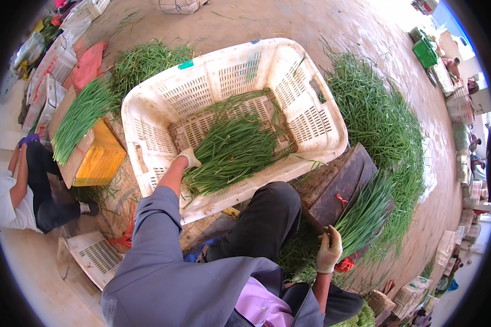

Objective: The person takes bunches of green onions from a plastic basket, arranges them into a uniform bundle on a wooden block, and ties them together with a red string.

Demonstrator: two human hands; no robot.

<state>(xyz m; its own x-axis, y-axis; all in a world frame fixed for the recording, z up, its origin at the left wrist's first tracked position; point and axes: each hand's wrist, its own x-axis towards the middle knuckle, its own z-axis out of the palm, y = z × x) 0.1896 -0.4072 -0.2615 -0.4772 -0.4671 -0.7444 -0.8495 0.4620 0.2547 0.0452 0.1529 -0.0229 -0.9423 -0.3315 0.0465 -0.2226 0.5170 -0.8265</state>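
Observation:
A large white plastic crate (202,65) stands tilted in front of me, with a heap of long green chives (234,150) on its slatted bottom. My left hand (190,158), in a pale glove, reaches over the near wall and closes on the stem ends at the heap's left side; its fingertips are partly hidden. To my right, a bunch of chives (363,218) lies on a dark-covered box (341,188). My gloved right hand (329,250) is at the bunch's near end, fingers bent against the stems.
Loose chives (376,120) pile on the floor right of the crate, and more chives (147,62) lie behind it. At left, a yellow box (101,155) bears another bunch beside a seated person (24,191). Red ties (345,265) hang near my right hand. A white basket (95,256) stands lower left.

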